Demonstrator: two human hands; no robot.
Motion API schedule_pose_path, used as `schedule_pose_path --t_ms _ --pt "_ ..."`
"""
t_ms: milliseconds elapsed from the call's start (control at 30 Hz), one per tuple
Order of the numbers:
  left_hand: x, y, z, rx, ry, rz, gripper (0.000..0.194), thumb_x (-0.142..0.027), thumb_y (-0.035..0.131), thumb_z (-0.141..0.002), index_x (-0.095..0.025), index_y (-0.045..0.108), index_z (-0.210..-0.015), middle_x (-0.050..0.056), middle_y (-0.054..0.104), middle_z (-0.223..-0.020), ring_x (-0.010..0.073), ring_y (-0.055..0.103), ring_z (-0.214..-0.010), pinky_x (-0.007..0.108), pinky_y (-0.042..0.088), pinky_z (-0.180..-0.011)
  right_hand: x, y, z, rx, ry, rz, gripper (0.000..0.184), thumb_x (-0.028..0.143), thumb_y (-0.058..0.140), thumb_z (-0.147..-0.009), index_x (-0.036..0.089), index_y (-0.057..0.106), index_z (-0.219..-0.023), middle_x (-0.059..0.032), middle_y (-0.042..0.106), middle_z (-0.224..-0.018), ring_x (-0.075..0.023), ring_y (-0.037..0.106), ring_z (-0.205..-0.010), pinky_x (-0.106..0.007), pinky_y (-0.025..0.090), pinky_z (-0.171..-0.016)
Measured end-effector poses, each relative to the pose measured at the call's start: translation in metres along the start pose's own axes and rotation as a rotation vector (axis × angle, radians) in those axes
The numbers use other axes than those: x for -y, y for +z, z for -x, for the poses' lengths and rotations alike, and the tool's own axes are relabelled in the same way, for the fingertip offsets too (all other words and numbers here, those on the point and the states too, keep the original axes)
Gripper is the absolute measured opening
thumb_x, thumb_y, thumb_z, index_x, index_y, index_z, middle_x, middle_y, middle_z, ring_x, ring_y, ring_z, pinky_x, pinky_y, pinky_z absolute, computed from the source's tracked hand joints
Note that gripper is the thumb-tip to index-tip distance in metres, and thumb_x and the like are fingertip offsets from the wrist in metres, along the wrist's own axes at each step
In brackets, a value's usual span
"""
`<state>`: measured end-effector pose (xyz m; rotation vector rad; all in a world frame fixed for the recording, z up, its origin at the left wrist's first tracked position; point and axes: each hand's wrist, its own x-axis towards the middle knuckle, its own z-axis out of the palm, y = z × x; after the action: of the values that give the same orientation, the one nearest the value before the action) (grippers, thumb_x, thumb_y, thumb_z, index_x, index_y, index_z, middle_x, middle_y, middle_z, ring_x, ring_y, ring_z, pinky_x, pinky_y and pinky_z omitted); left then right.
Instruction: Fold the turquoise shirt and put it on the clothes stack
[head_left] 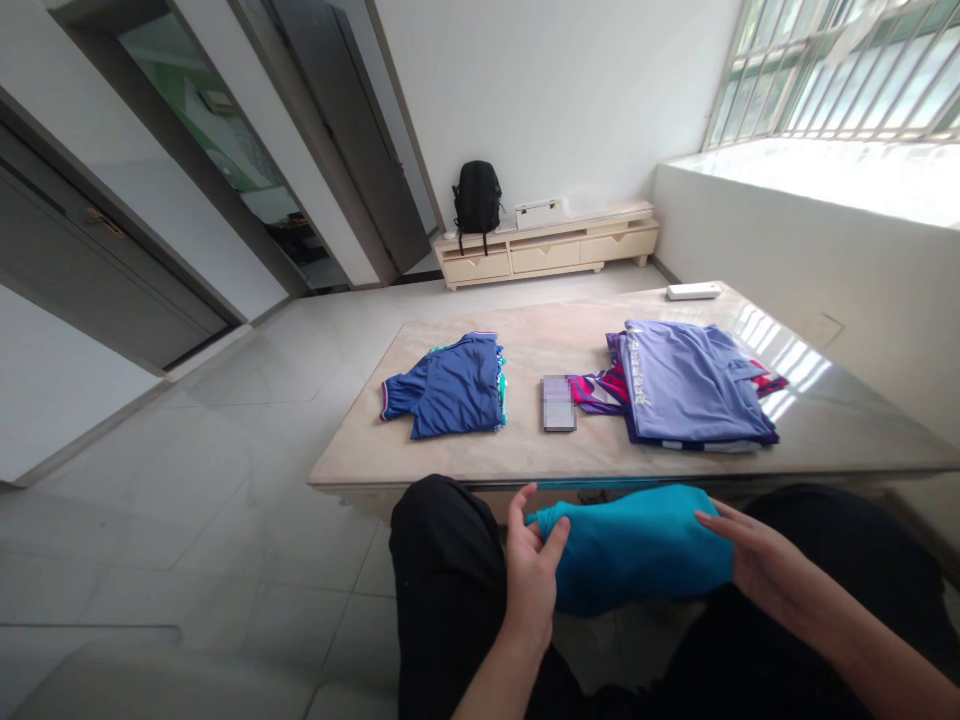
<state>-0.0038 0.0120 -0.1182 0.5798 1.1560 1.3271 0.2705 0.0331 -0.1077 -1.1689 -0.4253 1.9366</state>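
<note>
A teal piece of clothing [637, 550], folded into a soft bundle, is held above my lap between both hands. My left hand [534, 560] pinches its left end, thumb in front and fingers partly behind the cloth. At the opposite end, my right hand [757, 555] grips the cloth with the thumb on the near face; its other fingers are partly hidden. Just beyond, on the table, lies a navy shirt [457, 385] on top of green and white cloth. Farther right sits a stack topped by a lavender shirt [682, 385], with purple and pink garments under it.
The marble-look table [525, 460] has its near edge by my knees. A phone [559, 403] lies between the clothes piles, and a white oblong object [693, 291] rests at the far right corner. Against the wall, a black backpack [478, 198] stands on a low cabinet [547, 258].
</note>
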Motion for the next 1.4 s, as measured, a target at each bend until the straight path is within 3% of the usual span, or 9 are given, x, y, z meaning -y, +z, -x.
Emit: schedule_pose_path --t_ms 67,233,533,667,800,933,1067,1233,1400 --pt "0.000 0.002 0.000 0.002 -0.018 0.022 0.087 -0.043 0.086 -0.084 -0.027 0.038 -0.155 -0.001 0.071 -0.082 0.0146 0.067 -0.073 0.027 0.054 -0.075 -0.007 -0.002 -0.005 -0.056 -0.113 0.019 0.105 0.031 0.088 -0.081 0.029 0.028 -0.167 -0.0096 0.076 -0.131 -0.0303 0.075 -0.113 -0.040 0.065 -0.095" --pt "0.002 0.009 0.000 -0.039 -0.045 0.115 0.070 -0.046 0.088 -0.079 -0.023 0.062 -0.139 0.003 0.072 -0.095 0.0154 0.069 -0.083 0.027 0.055 -0.080 -0.032 -0.002 -0.017 -0.090 -0.347 0.138 0.127 0.041 0.092 -0.077 0.035 0.007 -0.170 -0.0061 0.080 -0.114 -0.0274 0.077 -0.104 -0.043 0.061 -0.096" --pt "-0.002 0.011 -0.001 -0.038 -0.029 0.155 0.058 -0.050 0.088 -0.078 -0.022 0.069 -0.125 0.004 0.072 -0.096 0.0152 0.067 -0.082 0.024 0.052 -0.075 -0.087 0.004 -0.039 0.006 -0.383 0.223 0.140 0.049 0.095 -0.069 0.030 0.001 -0.171 -0.0063 0.081 -0.105 -0.0282 0.075 -0.097 -0.043 0.059 -0.091" --pt "-0.009 -0.004 -0.008 -0.084 0.108 -0.091 0.062 -0.055 0.078 -0.087 -0.022 0.064 -0.137 -0.003 0.060 -0.073 0.0091 0.051 -0.061 0.018 0.040 -0.057 -0.075 0.001 -0.037 -0.024 -0.408 0.219 0.114 0.051 0.088 -0.079 0.024 0.022 -0.169 -0.0014 0.078 -0.087 -0.0238 0.073 -0.087 -0.036 0.058 -0.087" --pt "-0.015 -0.018 -0.017 -0.106 0.222 -0.375 0.068 -0.062 0.072 -0.090 -0.019 0.062 -0.142 -0.009 0.043 -0.059 0.0079 0.032 -0.050 0.019 0.028 -0.047 -0.048 0.003 -0.025 -0.078 -0.427 0.192 0.087 0.052 0.079 -0.088 0.024 0.042 -0.162 0.0000 0.073 -0.079 -0.0163 0.065 -0.070 -0.025 0.053 -0.067" --pt "-0.017 -0.018 -0.019 -0.088 0.190 -0.392 0.062 -0.062 0.072 -0.089 -0.016 0.069 -0.130 -0.002 0.059 -0.071 0.0107 0.048 -0.059 0.020 0.039 -0.055 -0.032 0.005 -0.015 -0.079 -0.404 0.231 0.079 0.049 0.085 -0.083 0.025 0.057 -0.152 -0.0058 0.077 -0.100 -0.0214 0.071 -0.084 -0.030 0.060 -0.074" --pt "-0.020 -0.020 -0.019 0.023 0.142 -0.305 0.063 -0.049 0.080 -0.086 -0.018 0.064 -0.139 0.007 0.075 -0.100 0.0198 0.069 -0.090 0.027 0.056 -0.080 -0.022 -0.004 -0.014 -0.075 -0.436 0.403 0.080 0.044 0.093 -0.073 0.026 0.065 -0.145 -0.0101 0.075 -0.129 -0.0305 0.072 -0.109 -0.037 0.063 -0.090" --pt "-0.029 -0.029 -0.019 0.074 0.229 -0.546 0.060 -0.024 0.083 -0.080 -0.026 0.070 -0.138 0.010 0.074 -0.132 0.0289 0.070 -0.119 0.041 0.054 -0.106 -0.013 -0.016 -0.015 -0.184 -0.573 0.606 0.065 0.049 0.089 -0.074 0.024 0.075 -0.133 -0.0072 0.080 -0.114 -0.0289 0.074 -0.099 -0.034 0.063 -0.084" --pt "-0.029 -0.034 -0.019 0.006 0.440 -0.836 0.040 -0.018 0.079 -0.082 -0.033 0.081 -0.119 0.006 0.078 -0.111 0.0286 0.072 -0.105 0.042 0.057 -0.097 -0.011 -0.017 -0.011 -0.390 -0.675 0.938 0.048 0.056 0.084 -0.073 0.028 0.083 -0.112 -0.0036 0.081 -0.093 -0.0278 0.074 -0.081 -0.037 0.060 -0.075"
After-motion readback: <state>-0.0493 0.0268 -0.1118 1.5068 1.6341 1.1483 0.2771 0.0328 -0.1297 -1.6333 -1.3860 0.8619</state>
